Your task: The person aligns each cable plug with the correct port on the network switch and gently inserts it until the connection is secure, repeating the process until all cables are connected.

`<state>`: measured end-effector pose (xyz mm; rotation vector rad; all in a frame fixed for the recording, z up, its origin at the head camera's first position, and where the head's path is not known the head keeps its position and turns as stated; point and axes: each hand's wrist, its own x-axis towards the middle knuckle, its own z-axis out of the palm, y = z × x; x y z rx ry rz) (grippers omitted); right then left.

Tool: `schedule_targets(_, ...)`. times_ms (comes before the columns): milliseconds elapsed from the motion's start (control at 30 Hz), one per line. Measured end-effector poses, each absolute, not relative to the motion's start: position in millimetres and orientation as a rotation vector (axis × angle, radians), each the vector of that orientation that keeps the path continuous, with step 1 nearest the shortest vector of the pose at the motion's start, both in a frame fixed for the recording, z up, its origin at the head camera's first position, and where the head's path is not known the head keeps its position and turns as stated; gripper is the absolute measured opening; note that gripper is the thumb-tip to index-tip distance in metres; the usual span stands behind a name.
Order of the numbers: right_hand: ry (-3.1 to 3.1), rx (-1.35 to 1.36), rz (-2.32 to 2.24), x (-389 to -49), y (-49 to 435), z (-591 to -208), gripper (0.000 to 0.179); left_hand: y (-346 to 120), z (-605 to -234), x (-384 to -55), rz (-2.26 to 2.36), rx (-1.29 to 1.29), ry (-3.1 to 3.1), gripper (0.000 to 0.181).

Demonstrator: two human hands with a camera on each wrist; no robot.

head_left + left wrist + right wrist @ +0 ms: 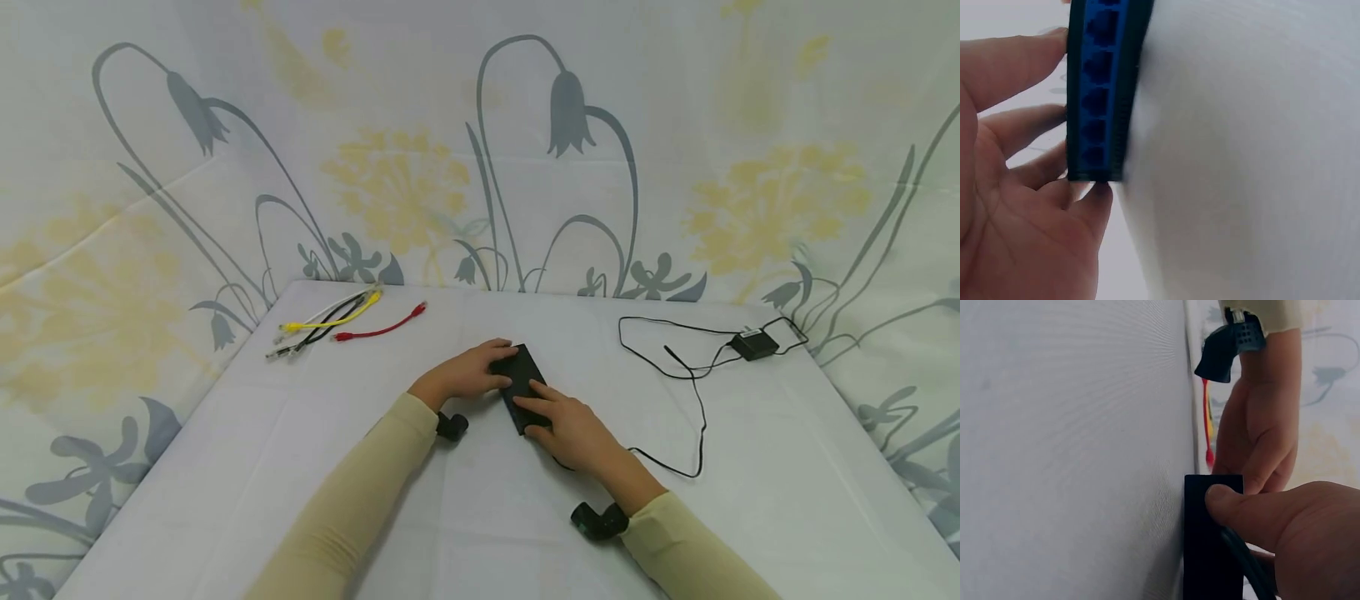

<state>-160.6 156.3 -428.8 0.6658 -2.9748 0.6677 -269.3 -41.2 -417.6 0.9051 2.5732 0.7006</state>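
- Gripping the black switch (521,373) between both hands: right hand (573,429) at its near end, left hand (471,372) at its far end.
- Probably seating the cord (702,417) by the switch; likely to need firm bracing next.
- Leaving the red cable (386,332) left beyond the switch.

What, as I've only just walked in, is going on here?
A person has both hands on a flat black box over a white tabletop: the left hand grips one end, the right hand the other. The blue ports visible along one side are empty. A black cable runs under the right hand; whether it is plugged in, I can't tell. A red cable and a cable pile lie off to the left.
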Motion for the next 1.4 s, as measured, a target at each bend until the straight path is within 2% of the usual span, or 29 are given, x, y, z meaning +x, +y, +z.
schedule_targets(233, -3.018, 0.545, 0.623, -160, 155, -426, 0.045, -31, -421, -271, 0.801, 0.767, 2.593, 0.068)
schedule_targets(933, -2.978, 0.402, 0.547, -170, 150, -421, 0.044, 21, -426, -278, 1.028, 0.493, 2.618, 0.059)
schedule_targets(1133, -3.018, 0.356, 0.540, -176, 153, -419, 0.045, 30, -427, -269, 1.012, 0.455, 2.597, 0.055)
schedule_targets(1400, -3.095, 0.270, 0.560, -186, 165, -414, 0.053, 30, -431, -250, 0.997, 0.531, 2.570, 0.054)
